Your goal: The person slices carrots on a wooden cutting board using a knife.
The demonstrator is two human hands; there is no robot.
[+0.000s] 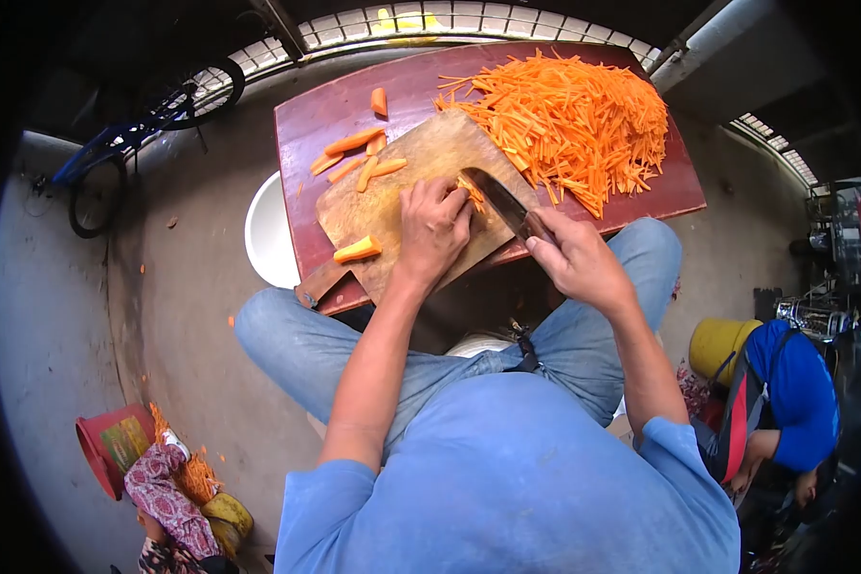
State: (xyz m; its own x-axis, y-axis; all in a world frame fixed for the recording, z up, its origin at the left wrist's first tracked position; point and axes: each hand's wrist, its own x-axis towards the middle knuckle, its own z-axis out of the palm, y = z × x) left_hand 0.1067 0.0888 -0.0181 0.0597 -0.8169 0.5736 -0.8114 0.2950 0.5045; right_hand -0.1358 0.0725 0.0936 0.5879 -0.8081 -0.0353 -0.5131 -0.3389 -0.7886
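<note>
My right hand [579, 256] is wrapped round the handle of a kitchen knife [496, 199], its dark blade angled over the wooden cutting board [407, 206]. Right beside the blade, my left hand [435, 225] has its fingers curled and presses a carrot [470, 187] against the board; the fingers hide much of it. Cut carrot strips lie at the blade's edge. Nearer my left wrist lies a thick carrot piece [358, 250]. Several more carrot pieces [354, 141] rest at the board's far left. A large heap of carrot strips [584, 120] covers the table's right side.
The board lies on a dark red table [306, 120]. A white basin [270, 230] stands at its left edge, and a bicycle [115, 158] farther left. One person [167, 497] sits lower left beside a red bucket [100, 454]; another [796, 392] bends near a yellow bucket [719, 344].
</note>
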